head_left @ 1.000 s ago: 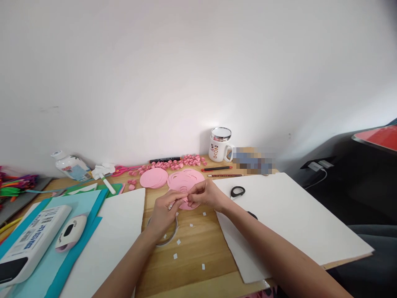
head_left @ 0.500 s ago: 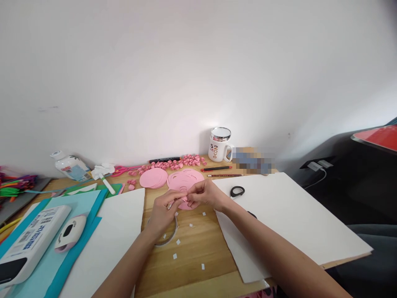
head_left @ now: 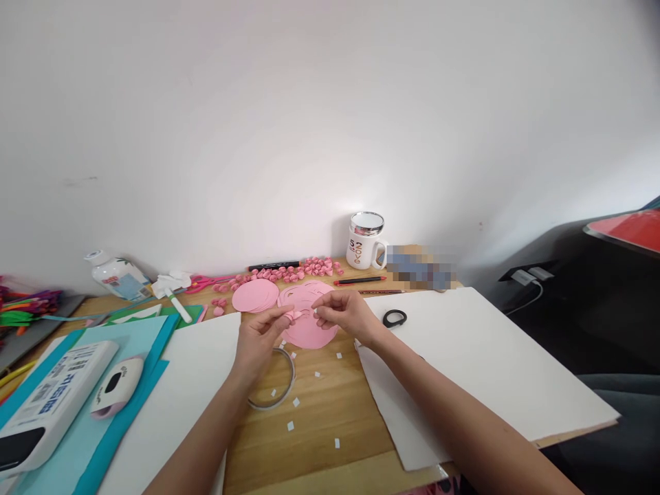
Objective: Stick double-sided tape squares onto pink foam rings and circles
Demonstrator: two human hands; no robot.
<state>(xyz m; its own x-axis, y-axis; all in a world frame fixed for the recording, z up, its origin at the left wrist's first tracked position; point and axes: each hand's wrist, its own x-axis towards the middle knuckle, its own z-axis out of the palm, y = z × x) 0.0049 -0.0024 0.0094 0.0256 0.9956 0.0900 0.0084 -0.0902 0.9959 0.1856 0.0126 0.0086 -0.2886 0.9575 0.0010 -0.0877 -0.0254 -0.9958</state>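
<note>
My left hand [head_left: 260, 338] pinches a small rolled pink paper piece [head_left: 295, 315] between thumb and forefinger. My right hand [head_left: 344, 313] hovers just to its right, fingers pinched together near the same piece; what it grips is too small to name. Both hands hang over a stack of pink spiral-cut paper circles [head_left: 308, 331] on the wooden table [head_left: 330, 405]. A ring of tape [head_left: 273, 399] lies under my left wrist, with several small white tape squares [head_left: 317, 375] scattered near it.
Plain pink circles [head_left: 255, 295] and several rolled pink roses [head_left: 304, 268] lie behind the hands. A white mug [head_left: 365, 240], pencils [head_left: 361, 280], black scissors [head_left: 394, 317], white sheets [head_left: 479, 357], blue paper [head_left: 124, 344], a punch [head_left: 111, 388] and a bottle [head_left: 116, 275] surround them.
Both hands rose and drew slightly apart; the left moved left with the small pink roll, uncovering the tape ring and more of the pink circles.
</note>
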